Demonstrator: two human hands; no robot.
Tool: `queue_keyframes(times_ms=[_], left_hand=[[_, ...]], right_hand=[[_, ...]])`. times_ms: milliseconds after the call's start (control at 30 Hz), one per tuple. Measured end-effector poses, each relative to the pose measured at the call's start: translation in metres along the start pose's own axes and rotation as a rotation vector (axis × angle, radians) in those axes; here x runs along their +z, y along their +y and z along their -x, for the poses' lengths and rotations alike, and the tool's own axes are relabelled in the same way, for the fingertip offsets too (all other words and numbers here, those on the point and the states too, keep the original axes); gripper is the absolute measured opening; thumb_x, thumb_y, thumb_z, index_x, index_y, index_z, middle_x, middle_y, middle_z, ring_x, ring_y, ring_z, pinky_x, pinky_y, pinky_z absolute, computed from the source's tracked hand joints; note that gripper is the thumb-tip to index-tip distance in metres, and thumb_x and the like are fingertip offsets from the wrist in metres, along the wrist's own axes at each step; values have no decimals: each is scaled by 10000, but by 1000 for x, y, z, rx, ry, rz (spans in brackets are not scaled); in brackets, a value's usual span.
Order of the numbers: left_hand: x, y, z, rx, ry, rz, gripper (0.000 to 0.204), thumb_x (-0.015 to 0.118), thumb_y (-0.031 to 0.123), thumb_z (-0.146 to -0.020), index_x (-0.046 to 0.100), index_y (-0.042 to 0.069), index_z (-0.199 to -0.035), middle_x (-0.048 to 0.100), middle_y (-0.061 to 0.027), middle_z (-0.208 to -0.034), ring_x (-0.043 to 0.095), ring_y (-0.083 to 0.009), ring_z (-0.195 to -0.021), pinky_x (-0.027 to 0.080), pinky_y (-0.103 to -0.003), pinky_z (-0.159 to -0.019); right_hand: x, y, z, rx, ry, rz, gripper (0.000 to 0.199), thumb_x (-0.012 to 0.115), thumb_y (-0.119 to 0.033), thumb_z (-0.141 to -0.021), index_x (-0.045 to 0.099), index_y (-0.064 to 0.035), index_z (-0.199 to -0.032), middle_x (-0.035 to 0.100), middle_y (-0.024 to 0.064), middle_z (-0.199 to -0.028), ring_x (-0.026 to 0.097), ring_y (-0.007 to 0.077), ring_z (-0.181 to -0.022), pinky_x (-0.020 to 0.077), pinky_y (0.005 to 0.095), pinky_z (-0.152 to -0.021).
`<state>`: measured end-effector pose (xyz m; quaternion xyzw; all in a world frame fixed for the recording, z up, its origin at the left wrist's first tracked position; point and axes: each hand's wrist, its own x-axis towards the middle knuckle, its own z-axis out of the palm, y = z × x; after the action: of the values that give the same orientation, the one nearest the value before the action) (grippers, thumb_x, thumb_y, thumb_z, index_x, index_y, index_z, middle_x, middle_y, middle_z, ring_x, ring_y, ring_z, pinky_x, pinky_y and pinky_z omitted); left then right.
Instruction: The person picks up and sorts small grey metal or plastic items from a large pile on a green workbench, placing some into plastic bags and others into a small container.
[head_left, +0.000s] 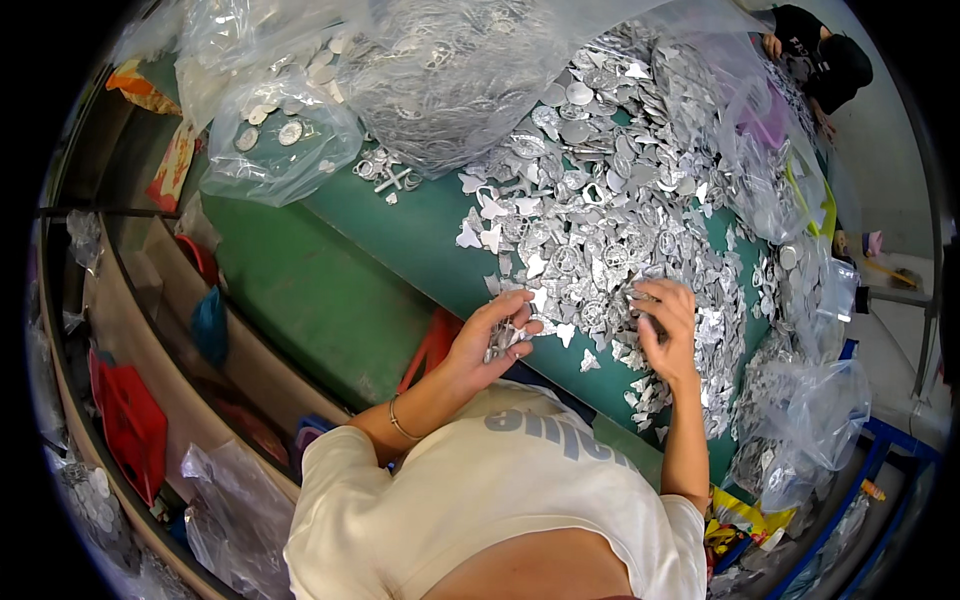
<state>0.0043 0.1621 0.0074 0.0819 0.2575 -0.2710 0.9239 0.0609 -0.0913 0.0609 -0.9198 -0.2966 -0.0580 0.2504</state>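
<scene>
A wide heap of small flat silver metal pieces (600, 220), in butterfly, round and openwork shapes, spreads over the green tabletop (400, 235). My left hand (478, 350), palm turned up at the heap's near left edge, is closed loosely around several silver metal pieces (501, 338). To its right, my right hand (670, 318) reaches down into the heap with its fingers bent and thumb below them. Silver shows at those fingertips, but which piece they grip is unclear. A few loose butterfly-shaped pieces (565, 333) lie between the two hands.
A large clear bag (450, 90) of silver parts stands at the back, beside a bag with round discs (270, 140). More bagged pieces (800, 390) line the right edge. Drawers or bins (200, 310) run along the left. Another person (820, 60) is at the far right.
</scene>
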Motion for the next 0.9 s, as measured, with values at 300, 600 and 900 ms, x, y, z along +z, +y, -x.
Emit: queue_keyframes(times_ms=[300,600,900], left_hand=[[22,-12,1,106,60,-204,172,570,132,-849,555,41,-994,588,-80,-987,565,-218,-931,514,-296,-627],[7,-12,0,66,27,-255,173,573,143,-851,570,36,-987,603,-83,-885,585,-167,-810,471,-269,-577],[9,-12,-4,98,39,-350,251,542,171,-875,525,14,-1070,597,-73,-866,572,-142,-771,484,-270,-588]], right_hand=[[57,20,-89,51,174,293,91,616,-94,-738,609,-38,-810,566,101,-931,490,275,-913,354,403,-827],[72,3,-97,144,57,632,108,554,-114,-747,620,-43,-798,523,91,-879,480,267,-942,332,464,-898],[43,32,-76,50,207,-50,86,614,-100,-766,580,-60,-833,583,54,-995,509,219,-977,334,382,-876]])
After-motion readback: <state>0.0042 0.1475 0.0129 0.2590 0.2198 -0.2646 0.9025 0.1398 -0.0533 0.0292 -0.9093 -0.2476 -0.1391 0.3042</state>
